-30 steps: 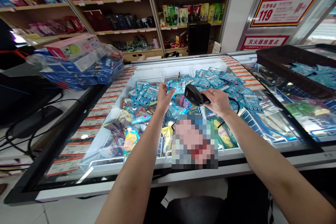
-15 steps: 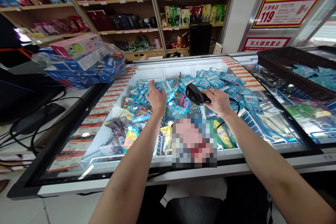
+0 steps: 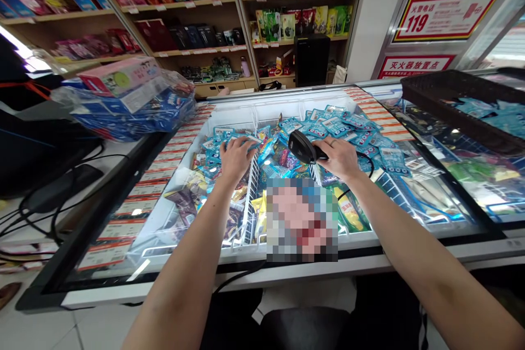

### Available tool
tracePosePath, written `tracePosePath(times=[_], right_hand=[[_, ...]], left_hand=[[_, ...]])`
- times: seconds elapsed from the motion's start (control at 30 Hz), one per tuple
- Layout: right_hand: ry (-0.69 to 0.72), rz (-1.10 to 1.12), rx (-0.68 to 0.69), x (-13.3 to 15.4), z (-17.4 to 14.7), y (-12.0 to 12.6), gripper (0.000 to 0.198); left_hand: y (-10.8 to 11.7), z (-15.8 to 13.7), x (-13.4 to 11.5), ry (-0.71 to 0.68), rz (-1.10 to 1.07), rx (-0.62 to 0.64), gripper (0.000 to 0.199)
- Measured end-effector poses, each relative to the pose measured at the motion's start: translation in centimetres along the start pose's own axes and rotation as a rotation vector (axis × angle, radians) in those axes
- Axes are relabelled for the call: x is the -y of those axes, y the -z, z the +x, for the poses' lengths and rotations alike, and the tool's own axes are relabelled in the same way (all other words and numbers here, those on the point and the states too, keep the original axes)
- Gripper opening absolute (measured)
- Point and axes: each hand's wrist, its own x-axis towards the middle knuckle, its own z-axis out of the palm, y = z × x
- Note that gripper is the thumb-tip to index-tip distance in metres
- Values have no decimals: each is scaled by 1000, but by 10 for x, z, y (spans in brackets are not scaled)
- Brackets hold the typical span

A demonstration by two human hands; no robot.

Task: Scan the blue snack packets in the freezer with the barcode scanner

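The left hand (image 3: pixel 236 160) has moved farther left of the scanner (image 3: pixel 301 147), fingers curled over blue packets (image 3: pixel 212 144), grip indeterminate; the right hand (image 3: pixel 340 158) holds the scanner. Scanning appears paused.

The single view comes from a camera worn on the person's head, facing forward and down, close enough that both forearms (image 3: pixel 418 235) run in from the bottom edge and the left hand (image 3: pixel 235 161) and right hand (image 3: pixel 339 158) come near mid-frame. It looks across the glass-topped freezer (image 3: pixel 102 294) from the front (the lens takes in most of its width), with the shelves (image 3: pixel 223 50) farther off along the top.
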Motion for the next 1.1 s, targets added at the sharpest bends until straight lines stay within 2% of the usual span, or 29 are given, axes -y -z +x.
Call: tracePosePath(times=[0.23, 0.43, 0.57, 0.7, 0.83, 0.93, 1.1], right_hand=[[-4, -1, -3, -1, 0, -1, 34], [-33, -4, -43, -1, 0, 0, 34], [-150, -50, -118, -2, 0, -2, 34], [-243, -83, -171, -5, 1, -4, 35], [-293, -100, -159, -8, 2, -3, 35], [-330, -114, -144, -10, 2, -2, 35], [-348, -115, -132, -10, 2, -2, 36]], left_hand=[[5, -3, 18, 73, 53, -75, 31], [9, -4, 6, 15, 50, -133, 31], [12, -5, -3, -41, 26, -139, 27], [2, 2, -14, -22, -78, -147, 26], [-15, 15, -37, -23, -198, -33, 36], [-24, 22, -59, -20, -175, 78, 42], [-30, 21, -88, 77, -110, 184, 53]])
